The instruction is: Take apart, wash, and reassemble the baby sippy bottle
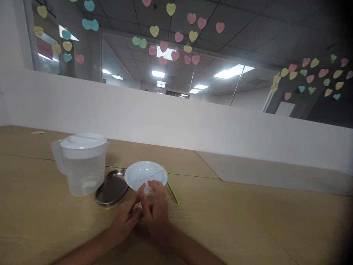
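Note:
A small clear object [149, 190] with a shiny, bumpy surface sits between my two hands, just in front of a white bowl [143, 170]. My right hand [157, 206] is wrapped round its side, thumb bent inward. The fingertips of my left hand [129, 215] meet it from the left, thumb and fingers closed in. Most of the object's lower part is hidden by my fingers. A thin clear rod [149, 176] lies across the bowl. To the bowl's right, a thin green strip [173, 193] lies slanting on the table.
A lidded translucent pitcher [84, 173] stands at the left on the wooden table [234, 224]. Between it and the bowl lies a curved metal tray [112, 187]. A small flat pale piece [38, 132] lies at the far left. Behind is a white wall [165, 121] below glass.

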{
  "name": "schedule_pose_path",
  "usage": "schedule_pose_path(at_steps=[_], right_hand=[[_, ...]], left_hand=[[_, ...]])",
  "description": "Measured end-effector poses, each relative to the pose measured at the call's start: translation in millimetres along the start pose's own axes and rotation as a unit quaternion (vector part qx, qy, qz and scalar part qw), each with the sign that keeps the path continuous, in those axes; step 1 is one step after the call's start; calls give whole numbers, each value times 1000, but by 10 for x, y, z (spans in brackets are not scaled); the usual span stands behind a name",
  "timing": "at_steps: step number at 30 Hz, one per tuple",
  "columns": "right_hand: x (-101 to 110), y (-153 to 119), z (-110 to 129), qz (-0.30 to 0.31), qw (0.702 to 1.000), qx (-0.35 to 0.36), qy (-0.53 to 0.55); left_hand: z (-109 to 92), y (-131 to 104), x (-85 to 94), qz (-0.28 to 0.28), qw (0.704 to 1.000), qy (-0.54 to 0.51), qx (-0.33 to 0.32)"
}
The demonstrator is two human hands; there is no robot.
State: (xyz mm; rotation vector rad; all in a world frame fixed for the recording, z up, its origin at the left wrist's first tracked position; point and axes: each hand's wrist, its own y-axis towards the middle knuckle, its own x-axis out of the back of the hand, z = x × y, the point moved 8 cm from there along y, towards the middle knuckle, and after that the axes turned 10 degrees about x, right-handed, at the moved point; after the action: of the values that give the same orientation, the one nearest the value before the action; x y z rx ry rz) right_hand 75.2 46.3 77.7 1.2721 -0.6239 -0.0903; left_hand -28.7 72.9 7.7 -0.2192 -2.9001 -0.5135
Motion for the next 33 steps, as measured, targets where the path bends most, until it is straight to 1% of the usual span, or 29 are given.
schedule_pose_path(at_steps=[2,4,7,9,10,14,15,16,20,23,26,30,33], right_hand=[[0,-18,-3,-3,1000,12,-13],[0,-38,-8,-6,999,22,-25],[-10,-50,-14,0,999,29,-32],[-6,-41,-11,4,999,31,-39],[2,-32,-7,4,998,34,-45],[28,10,50,2,996,67,-56],[25,17,57,4,996,72,-55],[18,23,56,8,996,72,-53],[-1,40,26,20,997,56,-43],[-4,74,13,39,997,50,-39],[14,127,-12,58,997,28,-39],[34,179,-25,67,997,5,-25],[19,165,-15,74,997,10,-22]], left_hand=[[33,3,-32,27,999,-28,19],[29,2,-20,20,999,-29,22],[-22,-13,-2,5,1000,-12,0],[-44,-27,2,5,1000,0,-13],[-50,-35,-2,13,1000,2,-21],[-86,-60,-73,86,994,-5,-69],[-85,-58,-88,95,993,-5,-74],[-70,-46,-97,97,993,-5,-69],[76,18,-138,82,996,-43,-7],[116,23,-166,78,995,-54,-22],[125,10,-169,72,996,-30,-37],[157,9,-191,89,996,-12,-6],[177,21,-174,79,997,5,-2]])
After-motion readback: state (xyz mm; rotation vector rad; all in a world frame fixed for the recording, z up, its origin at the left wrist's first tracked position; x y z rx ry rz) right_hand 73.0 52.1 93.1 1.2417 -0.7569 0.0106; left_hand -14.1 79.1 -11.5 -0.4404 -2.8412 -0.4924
